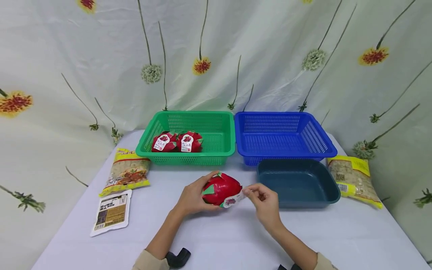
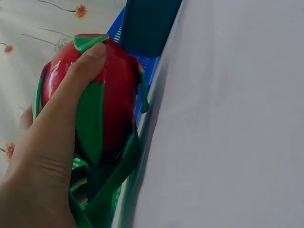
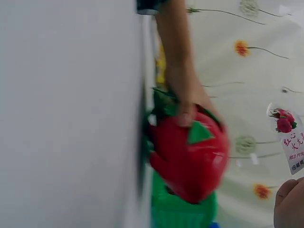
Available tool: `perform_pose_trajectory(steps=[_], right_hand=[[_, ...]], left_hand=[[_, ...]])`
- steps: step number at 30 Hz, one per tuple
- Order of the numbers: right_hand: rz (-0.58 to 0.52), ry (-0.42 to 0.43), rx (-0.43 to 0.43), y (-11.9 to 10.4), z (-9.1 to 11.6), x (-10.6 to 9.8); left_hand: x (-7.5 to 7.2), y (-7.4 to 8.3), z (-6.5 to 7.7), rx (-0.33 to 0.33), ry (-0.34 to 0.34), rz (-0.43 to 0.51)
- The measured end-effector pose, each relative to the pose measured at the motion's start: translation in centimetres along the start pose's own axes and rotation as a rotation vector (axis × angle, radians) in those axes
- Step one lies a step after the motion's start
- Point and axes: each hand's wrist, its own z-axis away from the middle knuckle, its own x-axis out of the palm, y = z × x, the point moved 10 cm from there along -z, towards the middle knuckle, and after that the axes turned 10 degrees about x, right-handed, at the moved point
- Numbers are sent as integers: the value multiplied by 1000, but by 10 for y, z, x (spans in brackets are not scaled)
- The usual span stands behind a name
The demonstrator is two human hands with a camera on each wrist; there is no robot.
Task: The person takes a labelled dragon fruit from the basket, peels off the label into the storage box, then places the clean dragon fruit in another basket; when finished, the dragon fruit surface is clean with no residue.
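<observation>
My left hand (image 1: 194, 195) grips a red dragon fruit (image 1: 224, 188) with green scales over the middle of the table, its thumb (image 2: 84, 71) lying along the skin in the left wrist view. In my right hand (image 1: 265, 204), thumb and forefinger pinch a white label (image 1: 234, 199) with a fruit picture, which overlaps the fruit's lower right side in the head view. The right wrist view shows this label (image 3: 289, 135) with printed lettering, held beside the fruit (image 3: 190, 152). Two more dragon fruits (image 1: 171, 145) bearing similar labels lie in the green basket (image 1: 216, 153).
To the right of the green basket stands a blue basket (image 1: 287, 153), with a dark teal tub (image 1: 298, 204) in front of it. Yellow food bags lie at the left (image 1: 126, 172) and right (image 1: 354, 180). A flat white packet (image 1: 113, 212) rests near the left edge.
</observation>
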Motion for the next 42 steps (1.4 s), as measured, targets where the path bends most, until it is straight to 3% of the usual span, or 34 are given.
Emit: perform_pose_trajectory(steps=[3,5,7,10,13,17,20,23,31,38,42], right_hand=[[-2,88,20,-11,-18,-39],[90,81,128,-8,-38,-65],[236,-5,269,7,-57,-83],[460,-211,464,52,-74,-98],[583,-363,527,92,-78,-100],[707,-379,460,118,-82,-102],[792,-317,388,122,-86,-106],[853,-311,332,122,-88,-106],[1074,-460,297,128,-81,-101],[1165,-361,205,116,-74,-104],[1237,-394,242,121,-68,-102]], left_hand=[[-2,-7,0,-45,8,2],[-3,-11,0,-65,3,10],[-4,-13,1,-73,-9,9],[-4,-16,3,-85,-18,7],[-4,-18,6,-97,-9,15],[-1,-19,8,-101,-5,29],[1,-19,8,-103,-4,34],[1,-18,7,-98,-1,34],[3,-17,2,-90,-7,23],[3,-15,1,-83,-7,42],[5,-15,2,-103,-18,57]])
